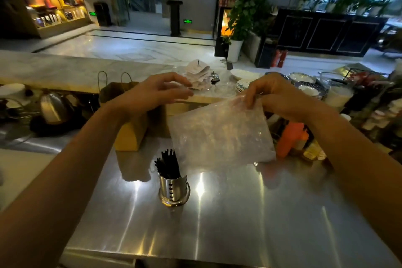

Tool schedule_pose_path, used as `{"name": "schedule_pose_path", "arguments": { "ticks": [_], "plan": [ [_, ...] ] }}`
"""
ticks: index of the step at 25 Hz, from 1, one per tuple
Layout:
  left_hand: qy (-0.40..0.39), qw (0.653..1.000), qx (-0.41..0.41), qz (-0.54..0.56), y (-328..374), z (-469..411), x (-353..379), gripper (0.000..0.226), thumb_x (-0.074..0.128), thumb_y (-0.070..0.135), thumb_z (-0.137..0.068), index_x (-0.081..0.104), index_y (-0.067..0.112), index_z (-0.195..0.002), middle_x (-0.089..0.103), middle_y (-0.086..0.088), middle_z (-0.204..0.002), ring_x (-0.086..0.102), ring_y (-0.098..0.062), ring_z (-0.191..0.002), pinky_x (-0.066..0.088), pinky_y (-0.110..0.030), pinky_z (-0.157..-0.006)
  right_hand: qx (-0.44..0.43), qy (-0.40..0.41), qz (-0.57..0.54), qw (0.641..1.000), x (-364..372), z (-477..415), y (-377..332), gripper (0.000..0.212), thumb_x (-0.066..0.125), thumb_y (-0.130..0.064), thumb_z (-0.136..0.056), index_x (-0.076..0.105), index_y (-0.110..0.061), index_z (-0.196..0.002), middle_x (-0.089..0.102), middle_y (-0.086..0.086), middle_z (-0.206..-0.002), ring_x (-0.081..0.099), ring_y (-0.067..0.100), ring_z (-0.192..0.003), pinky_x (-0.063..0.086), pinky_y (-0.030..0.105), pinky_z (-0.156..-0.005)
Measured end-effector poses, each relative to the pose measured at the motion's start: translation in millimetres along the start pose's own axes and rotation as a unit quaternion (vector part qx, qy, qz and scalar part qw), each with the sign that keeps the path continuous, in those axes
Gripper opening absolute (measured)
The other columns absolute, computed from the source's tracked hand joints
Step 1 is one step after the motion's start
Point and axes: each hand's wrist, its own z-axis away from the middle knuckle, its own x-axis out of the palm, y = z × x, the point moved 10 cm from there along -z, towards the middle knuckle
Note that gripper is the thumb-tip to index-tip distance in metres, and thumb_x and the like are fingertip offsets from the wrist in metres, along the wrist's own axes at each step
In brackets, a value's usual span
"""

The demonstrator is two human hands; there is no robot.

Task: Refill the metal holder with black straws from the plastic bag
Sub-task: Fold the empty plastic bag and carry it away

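On the steel tabletop point(239, 213), low centre of frame, the metal holder point(174, 189) is seen already stocked with black straws point(168, 163). Above it, right of centre, the plastic bag point(219, 132), apparently emptied, is pinched at its top edge by the right hand point(276, 95); the left hand point(152, 93) is held loosely spread, gripping nothing. Little is judged left.

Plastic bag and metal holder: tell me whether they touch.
Apart. The head view shows the plastic bag held up by the right hand, its lower edge hanging above and to the right of the metal holder, with bare counter between them.
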Motion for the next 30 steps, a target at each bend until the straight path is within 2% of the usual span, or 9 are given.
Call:
{"name": "schedule_pose_path", "arguments": {
  "ticks": [2,6,10,13,15,20,22,26,30],
  "plan": [
    [-0.088,0.993,-0.016,-0.08,22,-11,34,0.041,0.061,0.037,-0.09,0.052,0.032,-0.129,0.066,0.01,-0.121,0.064,-0.003,-0.107,0.052,-0.024,-0.089,-0.032,-0.008,0.024,0.999,-4,-2,-23,0.052,0.053,0.019,-0.081,0.073,-0.025,-0.063,0.074,0.006,-0.085,0.068,0.031,-0.092,0.056,0.053,-0.082],
    [-0.161,0.985,0.002,-0.069,46,-21,78,0.013,0.06,0.023,-0.09,0.066,0.02,-0.101,0.074,0.003,-0.089,0.072,-0.013,-0.08,0.055,-0.021,-0.069,-0.047,-0.004,-0.023,0.999,-17,-6,-44,0.047,0.052,0.017,-0.085,0.076,-0.023,-0.09,0.075,-0.002,-0.09,0.069,0.03,-0.094,0.054,0.057,-0.078],
    [-0.077,0.997,0.03,0.005,45,-25,66,0.016,0.06,0.027,-0.085,0.068,0.015,-0.092,0.074,-0.001,-0.084,0.072,-0.014,-0.076,0.056,-0.023,-0.067,0.015,0.042,-0.204,0.978,-33,1,-10,0.028,0.052,-0.02,-0.094,0.062,-0.022,-0.12,0.067,0.015,-0.112,0.064,0.03,-0.102,0.055,0.045,-0.085],
    [0.07,0.993,0.015,0.099,27,-24,48,0.013,0.061,0.022,-0.089,0.067,0.011,-0.092,0.075,0.001,-0.078,0.072,-0.011,-0.071,0.055,-0.02,-0.061,0.057,0.049,-0.384,0.92,-16,11,19,0.049,0.048,-0.049,-0.084,0.059,-0.016,-0.118,0.07,0.007,-0.104,0.067,0.023,-0.099,0.051,0.039,-0.086],
    [0.142,0.98,-0.003,0.14,11,-26,45,0.018,0.061,0.019,-0.092,0.067,0.003,-0.097,0.074,-0.004,-0.08,0.073,-0.014,-0.071,0.056,-0.023,-0.061,0.059,0.069,-0.419,0.903,-2,12,31,0.043,0.05,-0.045,-0.081,0.059,-0.014,-0.108,0.073,0.003,-0.092,0.07,0.018,-0.09,0.05,0.039,-0.087],
    [0.224,0.949,-0.031,0.22,-6,-33,45,0.019,0.067,0.021,-0.089,0.069,0.004,-0.097,0.074,-0.011,-0.087,0.072,-0.025,-0.079,0.06,-0.037,-0.066,0.119,0.153,-0.341,0.92,9,4,56,0.048,0.074,-0.021,-0.074,0.057,-0.014,-0.118,0.067,0.009,-0.118,0.068,0.025,-0.103,0.057,0.042,-0.086],
    [0.205,0.951,-0.027,0.228,-3,-35,50,0.019,0.067,0.018,-0.088,0.068,0.002,-0.098,0.073,-0.011,-0.088,0.073,-0.024,-0.079,0.059,-0.034,-0.064,0.119,0.173,-0.339,0.917,2,2,58,0.031,0.071,-0.012,-0.08,0.061,-0.012,-0.11,0.069,0.011,-0.112,0.069,0.026,-0.099,0.059,0.042,-0.083],
    [0.096,0.964,-0.032,0.244,-3,-36,54,0.037,0.065,0.017,-0.082,0.065,0.002,-0.115,0.073,-0.011,-0.102,0.071,-0.025,-0.094,0.06,-0.037,-0.078,0.11,0.13,-0.336,0.926,-7,1,58,0.036,0.071,-0.011,-0.076,0.064,-0.009,-0.111,0.068,0.014,-0.114,0.067,0.031,-0.105,0.055,0.047,-0.089],
    [0.065,0.969,-0.016,0.239,0,-34,48,0.032,0.062,0.015,-0.079,0.068,0.009,-0.11,0.074,-0.008,-0.096,0.071,-0.02,-0.088,0.06,-0.035,-0.081,0.122,0.063,-0.332,0.933,-7,2,53,0.03,0.066,-0.004,-0.078,0.062,-0.012,-0.106,0.067,0.01,-0.113,0.068,0.028,-0.103,0.059,0.041,-0.081]
  ]
}}
